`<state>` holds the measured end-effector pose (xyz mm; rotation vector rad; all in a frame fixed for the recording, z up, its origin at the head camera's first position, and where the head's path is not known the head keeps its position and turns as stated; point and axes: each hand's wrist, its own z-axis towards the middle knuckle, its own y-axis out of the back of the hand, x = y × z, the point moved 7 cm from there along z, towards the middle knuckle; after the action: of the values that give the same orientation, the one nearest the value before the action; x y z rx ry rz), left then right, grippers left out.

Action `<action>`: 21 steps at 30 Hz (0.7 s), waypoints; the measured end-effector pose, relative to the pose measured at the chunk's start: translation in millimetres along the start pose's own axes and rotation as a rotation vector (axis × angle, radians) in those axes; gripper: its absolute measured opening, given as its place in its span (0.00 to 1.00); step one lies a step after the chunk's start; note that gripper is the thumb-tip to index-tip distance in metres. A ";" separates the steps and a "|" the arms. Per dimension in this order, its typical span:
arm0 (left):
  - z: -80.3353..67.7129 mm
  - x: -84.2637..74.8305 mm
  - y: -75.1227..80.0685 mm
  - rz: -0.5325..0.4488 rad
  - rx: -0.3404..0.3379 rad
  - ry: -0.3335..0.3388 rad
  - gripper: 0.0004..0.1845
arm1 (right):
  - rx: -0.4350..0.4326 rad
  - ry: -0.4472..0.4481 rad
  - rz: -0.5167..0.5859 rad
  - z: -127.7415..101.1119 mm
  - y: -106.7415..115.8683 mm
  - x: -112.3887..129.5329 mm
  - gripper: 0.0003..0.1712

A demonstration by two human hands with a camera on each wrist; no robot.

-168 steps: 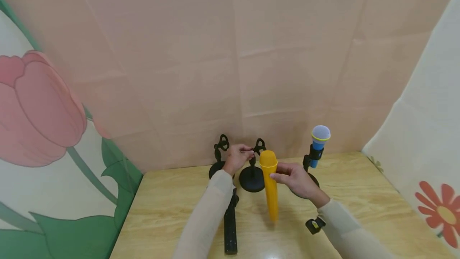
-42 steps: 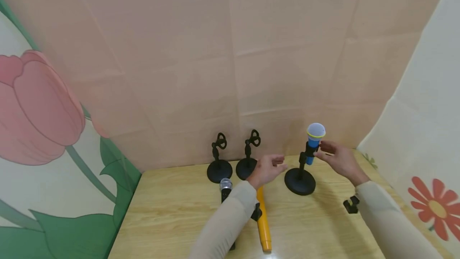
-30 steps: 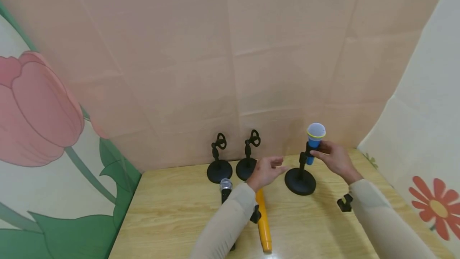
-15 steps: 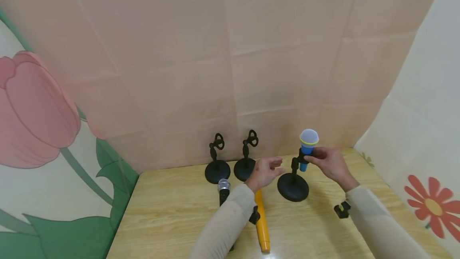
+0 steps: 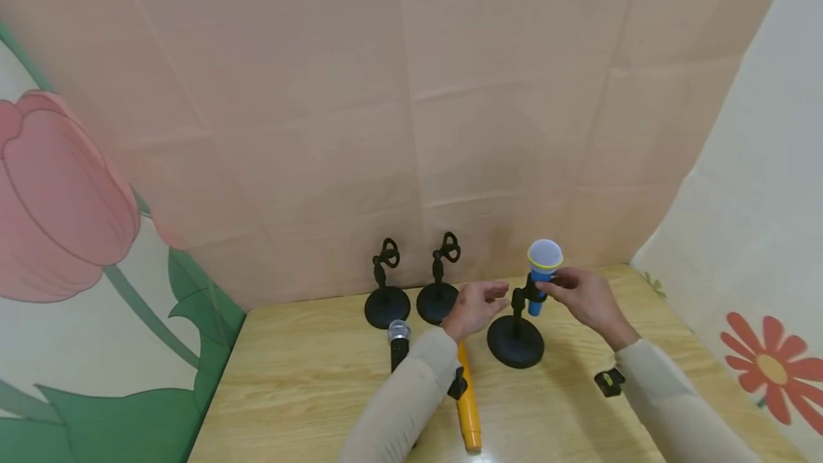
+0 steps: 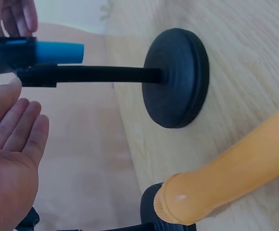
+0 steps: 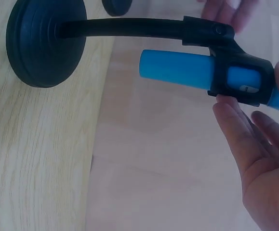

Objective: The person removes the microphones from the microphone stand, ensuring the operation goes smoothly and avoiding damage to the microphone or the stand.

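While the pale wooden bench (image 5: 308,377) carries everything, the landmark is the black round-based microphone stand (image 5: 516,340) near its back edge. Clipped upright in that stand's holder sits the blue plastic toy microphone with a grey head (image 5: 542,274). Right hand (image 5: 581,297): just right of the stand's clip, fingers (image 7: 235,130) nearly straight and loose, tips touching the clip and blue handle without curling round them. Left hand (image 5: 474,306): just left of the stand's stem, fingers (image 6: 21,127) straight and relaxed, holding nothing. Left of the stand, two empty black stands (image 5: 411,284) stand side by side by the backdrop. Front-left of the stand lies a long orange plastic microphone (image 5: 467,406); farther left, a black microphone with a silver grille (image 5: 398,341).
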<state>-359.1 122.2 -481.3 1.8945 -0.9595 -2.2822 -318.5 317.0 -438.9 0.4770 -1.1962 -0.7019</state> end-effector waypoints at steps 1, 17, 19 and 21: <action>0.8 -0.5 -0.1 0.002 0.001 0.000 0.16 | 0.000 0.005 0.003 -0.1 -0.7 1.1 0.25; 7.0 -7.3 -3.0 -0.032 -0.016 0.002 0.12 | 0.049 0.013 0.041 2.2 -6.2 11.8 0.23; 7.3 -7.8 -3.4 -0.033 -0.027 -0.008 0.11 | 0.030 0.009 0.066 3.4 -4.2 12.0 0.23; 7.7 -8.6 -3.5 -0.029 -0.041 -0.020 0.11 | 0.008 0.006 0.100 4.6 -2.5 12.3 0.24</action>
<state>-362.5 131.7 -474.8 1.8856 -0.8859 -2.3216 -321.0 306.6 -430.9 0.4223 -1.2093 -0.6094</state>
